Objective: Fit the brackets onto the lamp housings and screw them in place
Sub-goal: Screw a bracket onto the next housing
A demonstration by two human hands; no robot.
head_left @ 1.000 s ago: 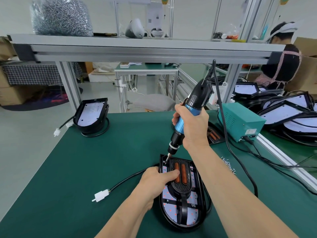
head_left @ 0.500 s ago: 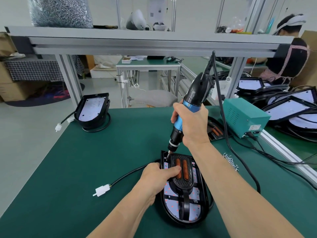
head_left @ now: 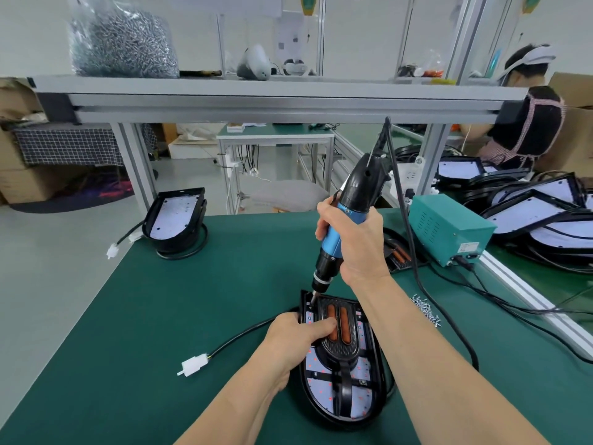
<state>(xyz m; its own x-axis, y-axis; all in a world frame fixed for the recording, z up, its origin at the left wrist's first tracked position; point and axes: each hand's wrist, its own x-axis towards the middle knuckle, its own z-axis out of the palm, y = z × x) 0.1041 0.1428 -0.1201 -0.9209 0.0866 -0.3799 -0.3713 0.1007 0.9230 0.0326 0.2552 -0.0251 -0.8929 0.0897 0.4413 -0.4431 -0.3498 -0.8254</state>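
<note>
1. Lengthwise, the near housing point(head_left: 362, 396) is laid on the mat point(head_left: 128, 332) with its long axis running away from the person. Its flat end is far, its rounded end near, and its open face up.
2. One bracket point(head_left: 340, 350) is seated in it along the same axis, the broad end with two orange slots far and the narrow stem near.
3. The screwdriver point(head_left: 332, 242) is gripped by the right hand point(head_left: 356, 242), fingers wrapped round the blue barrel. It is tilted, with the bit down at the housing's far left corner and the black top leaned right and away. The bit tip is too small to be made out.
4. The left hand point(head_left: 295, 338) is rested on the housing's left side, one straight digit pressed on the bracket beside the slots. The other fingers are hidden behind the hand's back, so their curl cannot be told.
5. The housing's right rim is partly covered by the right forearm.
6. Two housings are counted on the mat. The second housing point(head_left: 173, 216) stands tilted at the far left, well apart. A second bracket point(head_left: 399, 253) is half hidden behind the right wrist.
7. Two white plugs are seen: the near plug point(head_left: 194, 364) on the near housing's cable, and the far plug point(head_left: 112, 251) by the second housing.
8. Loose screws point(head_left: 425, 308) are heaped right of the forearm, too small to be counted. The stacked housings point(head_left: 526, 216) on the right bench overlap and are cut off by the frame edge.
</note>
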